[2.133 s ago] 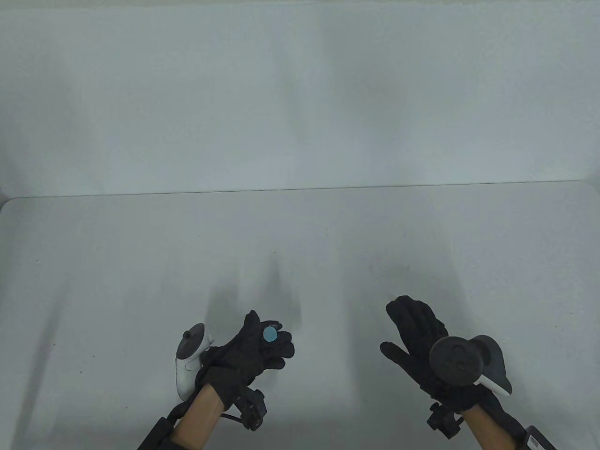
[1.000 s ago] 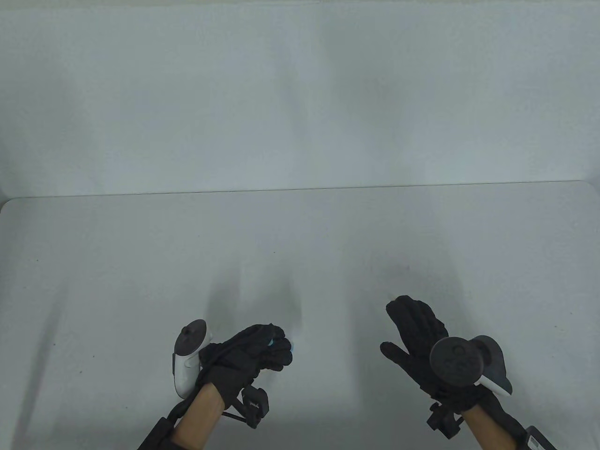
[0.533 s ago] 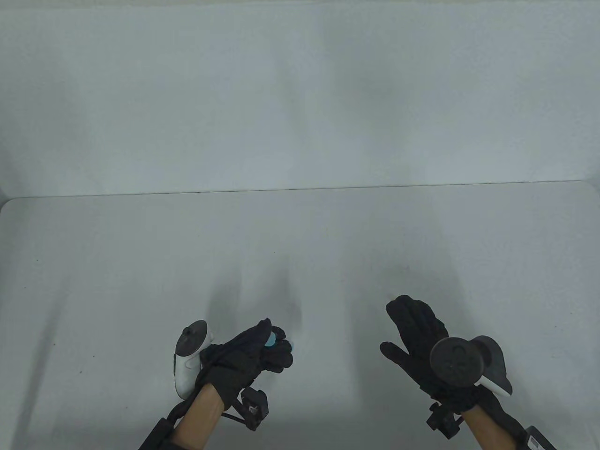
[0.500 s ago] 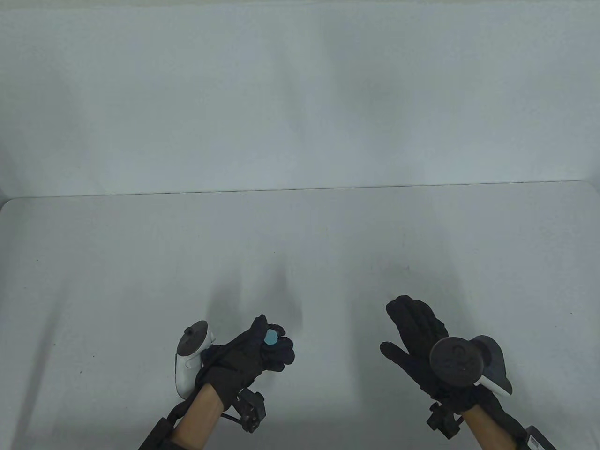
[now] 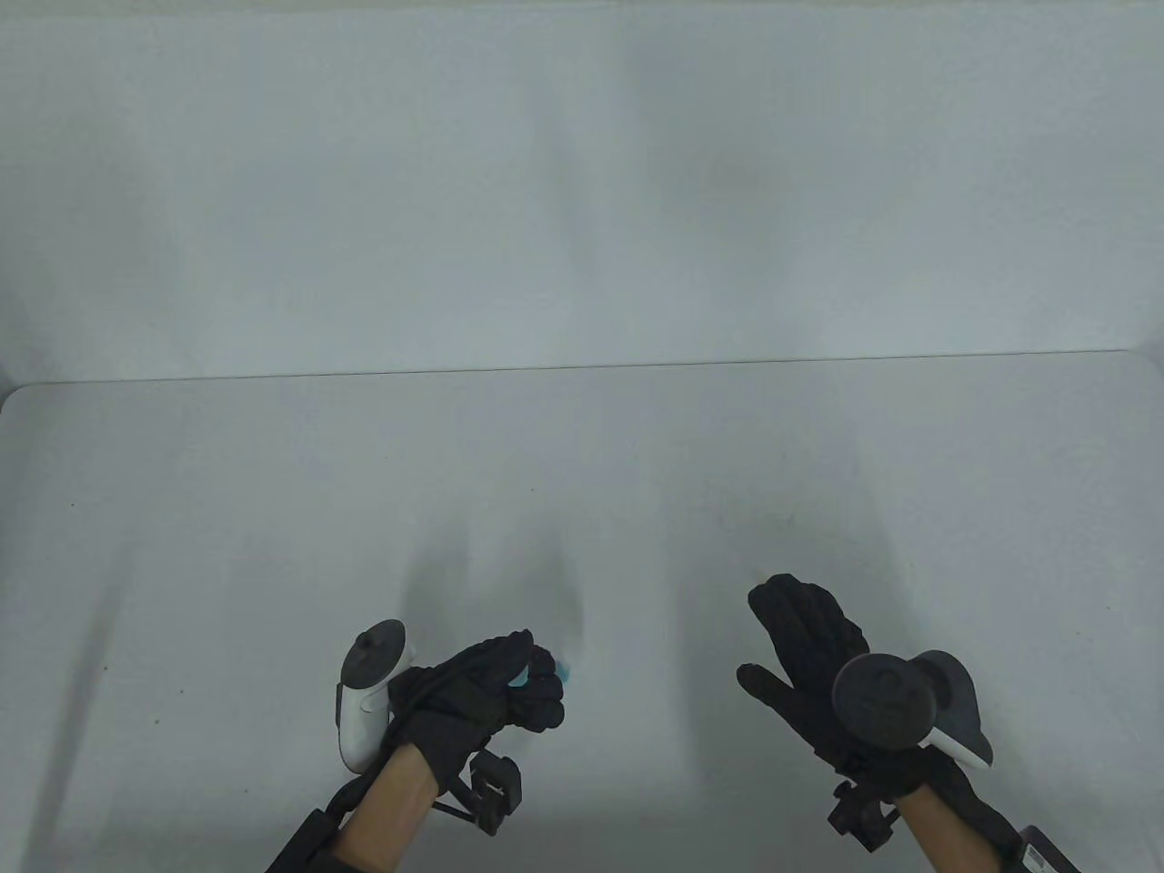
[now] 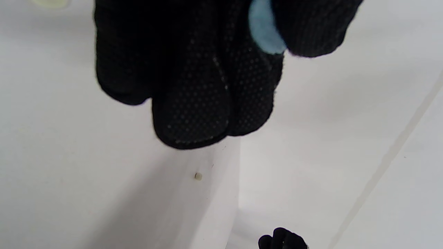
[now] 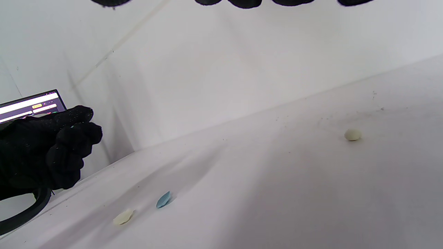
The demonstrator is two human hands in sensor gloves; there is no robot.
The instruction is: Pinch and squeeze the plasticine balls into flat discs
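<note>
At lower left of the table view we see the left hand (image 5: pixel 482 687) clenched, its fingers (image 6: pixel 193 114) pinching a blue plasticine piece (image 6: pixel 264 29). On the surface (image 7: pixel 277 173) in the right wrist view lie a pale yellow disc (image 7: pixel 123 217), a blue disc (image 7: pixel 163 200) and, far right, a cream ball (image 7: pixel 352 134). At lower right, the right hand (image 5: pixel 809 655) is spread, holding nothing. A laptop screen (image 7: pixel 31 105) shows writing too small for us to read.
</note>
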